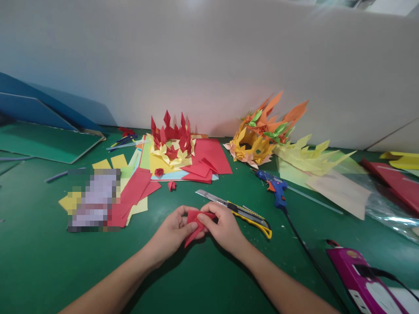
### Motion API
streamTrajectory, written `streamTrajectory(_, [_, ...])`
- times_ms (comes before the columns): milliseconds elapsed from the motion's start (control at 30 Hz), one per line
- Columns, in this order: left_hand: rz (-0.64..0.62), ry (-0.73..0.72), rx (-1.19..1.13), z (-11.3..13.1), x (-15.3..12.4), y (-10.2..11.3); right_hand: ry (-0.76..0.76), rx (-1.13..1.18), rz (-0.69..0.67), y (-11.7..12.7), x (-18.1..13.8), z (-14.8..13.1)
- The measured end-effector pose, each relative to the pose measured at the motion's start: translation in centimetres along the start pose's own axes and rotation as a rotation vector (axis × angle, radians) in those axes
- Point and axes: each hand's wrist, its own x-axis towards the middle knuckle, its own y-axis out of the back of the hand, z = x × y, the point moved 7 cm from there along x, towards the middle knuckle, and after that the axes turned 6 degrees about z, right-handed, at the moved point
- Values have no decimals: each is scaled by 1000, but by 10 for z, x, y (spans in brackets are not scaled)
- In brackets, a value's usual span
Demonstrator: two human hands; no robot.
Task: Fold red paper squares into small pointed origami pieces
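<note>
Low over the front middle of the table, my left hand (176, 229) and my right hand (218, 222) pinch one piece of folded red paper (192, 218) between thumbs and fingers. Creases run across it, and a pointed corner hangs toward me. Just behind my right hand lies a yellow-handled utility knife (250, 216) with its blade out. Two small folded red paper pieces, a nearer one (172, 186) and a farther one (159, 172), rest beyond my hands. A red paper crown (170, 131) with pale yellow flowers stands farther back.
A blue glue gun (276, 187) lies to the right, its cord running toward a magenta power strip (363, 279). Orange and yellow paper crowns (252, 146) stand behind it. Red paper sheets (134, 192) and a blurred-out rectangular object (94, 196) lie left. A white wall (209, 65) bounds the back.
</note>
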Motion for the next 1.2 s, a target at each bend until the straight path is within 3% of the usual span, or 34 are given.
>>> streamTrajectory(833, [22, -30, -3, 0, 1, 0, -44, 58, 4, 0, 0, 2])
streamTrajectory(1100, [35, -51, 82, 1, -2, 1, -230, 298, -73, -5, -1, 9])
streamTrajectory(1200, [40, -50, 74, 4, -4, 0, -217, 341, -79, -4, -1, 8])
